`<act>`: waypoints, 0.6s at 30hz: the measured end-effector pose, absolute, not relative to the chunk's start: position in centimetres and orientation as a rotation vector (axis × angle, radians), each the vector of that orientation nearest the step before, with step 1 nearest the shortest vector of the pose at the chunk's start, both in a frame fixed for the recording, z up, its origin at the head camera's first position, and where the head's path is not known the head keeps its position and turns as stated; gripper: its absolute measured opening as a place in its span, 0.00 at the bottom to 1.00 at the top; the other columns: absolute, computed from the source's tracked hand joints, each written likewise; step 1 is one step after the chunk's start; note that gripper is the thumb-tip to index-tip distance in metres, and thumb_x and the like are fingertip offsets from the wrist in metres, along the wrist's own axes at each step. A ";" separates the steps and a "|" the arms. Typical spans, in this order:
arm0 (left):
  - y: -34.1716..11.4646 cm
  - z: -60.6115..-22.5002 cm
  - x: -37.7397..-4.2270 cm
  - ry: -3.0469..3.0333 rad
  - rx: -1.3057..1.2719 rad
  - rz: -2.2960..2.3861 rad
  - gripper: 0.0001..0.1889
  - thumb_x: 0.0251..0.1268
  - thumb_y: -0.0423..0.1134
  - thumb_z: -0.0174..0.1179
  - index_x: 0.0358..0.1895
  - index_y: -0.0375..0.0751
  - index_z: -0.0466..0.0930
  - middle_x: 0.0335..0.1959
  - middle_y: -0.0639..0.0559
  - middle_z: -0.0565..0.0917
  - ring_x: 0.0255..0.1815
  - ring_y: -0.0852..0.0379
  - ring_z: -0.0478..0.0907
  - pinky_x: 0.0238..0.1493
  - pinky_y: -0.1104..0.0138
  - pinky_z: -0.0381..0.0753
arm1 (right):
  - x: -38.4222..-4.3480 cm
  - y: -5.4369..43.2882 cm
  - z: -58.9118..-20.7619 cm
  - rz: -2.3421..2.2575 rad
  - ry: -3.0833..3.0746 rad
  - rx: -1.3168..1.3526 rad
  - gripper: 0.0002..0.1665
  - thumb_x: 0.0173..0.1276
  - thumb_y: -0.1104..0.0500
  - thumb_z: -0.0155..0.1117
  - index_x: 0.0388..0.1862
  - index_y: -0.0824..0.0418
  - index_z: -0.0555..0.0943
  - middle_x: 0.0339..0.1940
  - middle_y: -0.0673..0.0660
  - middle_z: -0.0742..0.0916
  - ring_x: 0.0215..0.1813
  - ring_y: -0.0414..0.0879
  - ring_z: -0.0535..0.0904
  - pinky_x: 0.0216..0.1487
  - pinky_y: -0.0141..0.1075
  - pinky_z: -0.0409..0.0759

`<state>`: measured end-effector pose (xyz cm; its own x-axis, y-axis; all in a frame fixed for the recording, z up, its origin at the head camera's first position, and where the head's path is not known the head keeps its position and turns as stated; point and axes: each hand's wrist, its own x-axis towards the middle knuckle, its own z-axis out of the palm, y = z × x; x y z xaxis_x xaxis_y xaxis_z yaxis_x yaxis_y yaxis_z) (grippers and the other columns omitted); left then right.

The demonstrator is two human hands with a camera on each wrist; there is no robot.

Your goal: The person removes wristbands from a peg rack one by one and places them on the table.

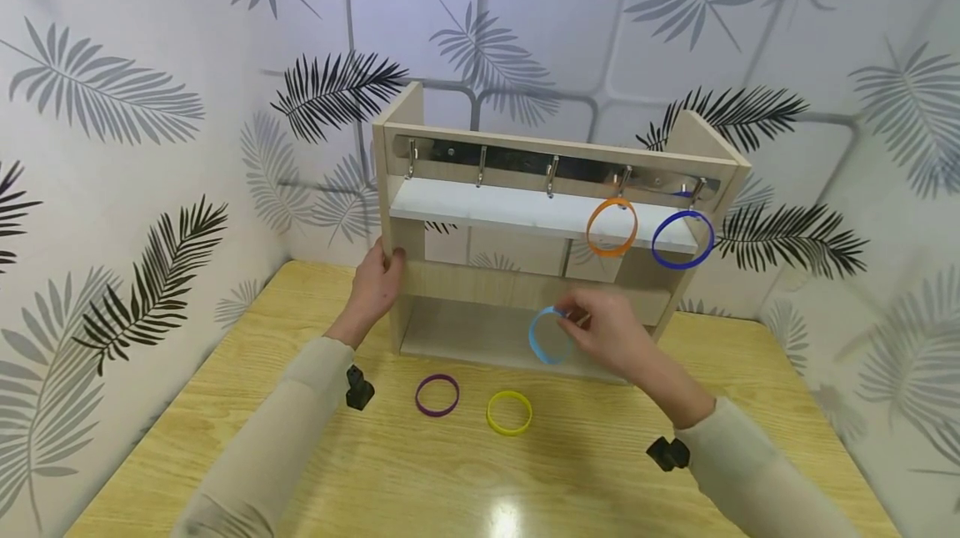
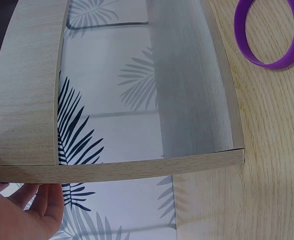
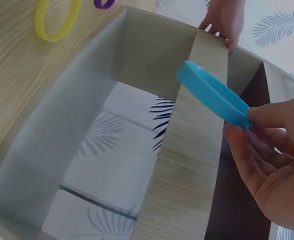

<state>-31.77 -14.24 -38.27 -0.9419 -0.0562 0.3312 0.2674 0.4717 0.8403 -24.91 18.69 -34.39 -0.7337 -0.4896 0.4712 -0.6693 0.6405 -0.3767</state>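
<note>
My right hand pinches a light-blue silicone wristband between thumb and fingers, in front of the lower part of a wooden shelf unit. The left hand grips the unit's left side panel, thumb near its front edge. Along the top runs a metal rail with several hooks. An orange wristband hangs from one hook, and a dark-blue wristband from the hook at the right end. The hooks on the left and middle carry nothing.
On the wooden table, in front of the unit, lie a purple wristband and a yellow wristband. A wall with a leaf pattern stands behind the unit. A white shelf board sits below the hooks.
</note>
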 end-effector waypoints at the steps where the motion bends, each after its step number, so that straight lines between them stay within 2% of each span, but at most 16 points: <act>1: -14.2 -38.2 -31.8 -2.409 -0.181 -1.463 0.26 0.75 0.44 0.38 0.70 0.34 0.55 0.61 0.31 0.69 0.59 0.37 0.70 0.54 0.45 0.71 | -24.9 18.7 -34.6 0.782 -2.546 0.928 0.05 0.58 0.70 0.67 0.34 0.65 0.82 0.29 0.55 0.85 0.30 0.43 0.82 0.30 0.31 0.80; 18: -14.2 -38.2 -31.7 -2.407 -0.174 -1.468 0.26 0.75 0.44 0.38 0.70 0.35 0.56 0.62 0.32 0.69 0.60 0.38 0.69 0.56 0.46 0.69 | -24.0 19.3 -36.5 0.875 -2.644 0.908 0.04 0.60 0.68 0.66 0.34 0.62 0.82 0.31 0.55 0.85 0.32 0.42 0.82 0.32 0.29 0.79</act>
